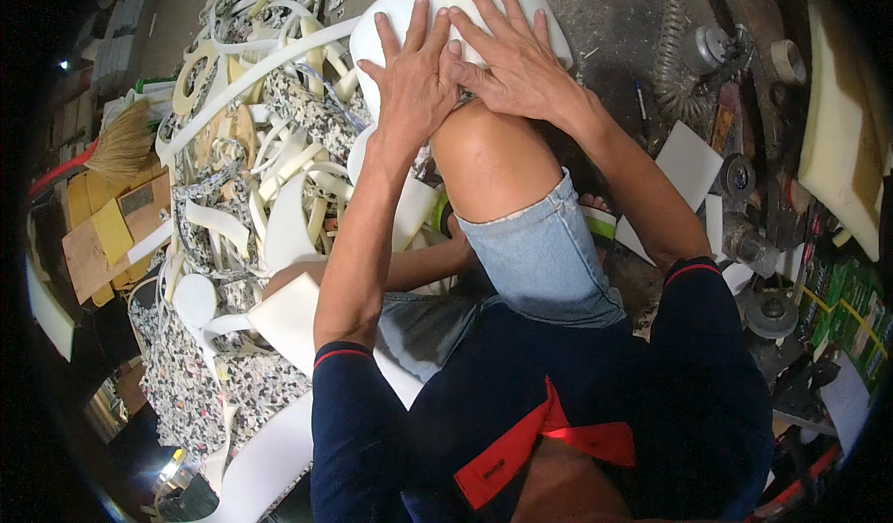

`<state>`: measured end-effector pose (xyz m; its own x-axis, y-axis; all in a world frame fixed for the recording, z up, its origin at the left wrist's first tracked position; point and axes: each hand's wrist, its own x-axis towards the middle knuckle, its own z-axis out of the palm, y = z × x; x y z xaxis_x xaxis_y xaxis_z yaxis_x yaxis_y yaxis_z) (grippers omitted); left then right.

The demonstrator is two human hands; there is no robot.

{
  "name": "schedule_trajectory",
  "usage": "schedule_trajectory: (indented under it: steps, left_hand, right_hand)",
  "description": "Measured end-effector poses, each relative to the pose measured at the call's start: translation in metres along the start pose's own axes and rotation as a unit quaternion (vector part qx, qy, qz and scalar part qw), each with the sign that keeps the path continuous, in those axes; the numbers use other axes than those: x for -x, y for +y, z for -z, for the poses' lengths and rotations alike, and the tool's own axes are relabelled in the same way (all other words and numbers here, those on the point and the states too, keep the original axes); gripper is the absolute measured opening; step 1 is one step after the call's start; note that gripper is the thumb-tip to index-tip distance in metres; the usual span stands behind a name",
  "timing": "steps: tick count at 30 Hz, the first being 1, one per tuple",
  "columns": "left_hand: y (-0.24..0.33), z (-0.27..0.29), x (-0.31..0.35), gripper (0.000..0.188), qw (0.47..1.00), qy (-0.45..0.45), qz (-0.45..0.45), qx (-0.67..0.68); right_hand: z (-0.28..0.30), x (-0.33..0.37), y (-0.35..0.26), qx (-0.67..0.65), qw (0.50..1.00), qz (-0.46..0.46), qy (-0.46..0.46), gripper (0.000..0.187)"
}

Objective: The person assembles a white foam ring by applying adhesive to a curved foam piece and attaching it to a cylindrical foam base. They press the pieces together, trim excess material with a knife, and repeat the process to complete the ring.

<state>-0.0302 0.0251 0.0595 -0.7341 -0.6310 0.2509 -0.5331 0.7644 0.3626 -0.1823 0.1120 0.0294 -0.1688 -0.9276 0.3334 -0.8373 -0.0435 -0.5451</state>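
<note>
Both my hands lie flat on a rounded white foam pad (535,6) just beyond my raised knee. My left hand (416,78) has its fingers spread over the pad's left half. Beside it, my right hand (512,62) presses on the right half, fingers stretched and apart, its thumb side touching the left hand. A faint line runs across the pad between the two halves. What the pad rests on is mostly hidden by my hands and knee.
Long white foam strips and offcuts (270,179) heap up on the left, with a speckled foam block (214,393) nearer me. A straw broom (121,141) lies far left. A coiled hose (674,48), a white sheet piece (688,165) and metal tools lie right.
</note>
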Motion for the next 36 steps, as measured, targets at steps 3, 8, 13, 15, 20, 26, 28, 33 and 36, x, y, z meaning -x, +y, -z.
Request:
schedule_trajectory:
  steps: [3, 8, 13, 15, 20, 26, 28, 33, 36]
  left_hand:
    - [-0.002, 0.002, 0.005, 0.052, 0.998, -0.004, 0.040, 0.046]
    - [-0.001, 0.006, 0.013, 0.054, 0.999, -0.031, 0.009, 0.038]
    - [0.000, 0.010, 0.004, 0.056, 0.998, -0.060, -0.007, -0.002]
    - [-0.001, 0.014, 0.006, 0.055, 0.997, -0.066, 0.015, 0.043]
    - [-0.007, 0.017, 0.017, 0.050, 0.993, -0.042, -0.025, 0.107]
    - [-0.007, 0.012, 0.012, 0.049, 0.996, -0.065, -0.031, 0.051]
    - [-0.007, 0.013, 0.010, 0.049, 0.996, -0.077, -0.031, 0.029]
    - [-0.010, 0.017, 0.013, 0.056, 0.993, -0.060, -0.018, 0.095]
    - [-0.015, 0.014, 0.017, 0.058, 0.995, -0.033, -0.025, 0.095]
  right_hand:
    - [0.005, -0.001, 0.006, -0.149, 0.988, -0.030, 0.014, 0.080]
    - [0.002, 0.006, 0.002, -0.145, 0.988, -0.048, 0.001, 0.080]
    - [-0.001, -0.001, -0.006, -0.049, 0.998, -0.047, 0.005, 0.079]
    - [0.004, -0.006, 0.002, -0.139, 0.986, -0.074, 0.055, 0.077]
    - [0.015, 0.006, 0.028, -0.300, 0.940, -0.082, 0.137, 0.072]
    - [-0.008, 0.011, 0.013, -0.148, 0.983, 0.005, 0.109, 0.065]
    - [-0.011, 0.006, 0.007, -0.085, 0.993, 0.013, 0.086, 0.066]
    - [0.010, 0.001, 0.018, -0.272, 0.957, -0.046, 0.095, 0.068]
    - [0.020, 0.015, 0.026, -0.304, 0.943, -0.079, 0.108, 0.071]
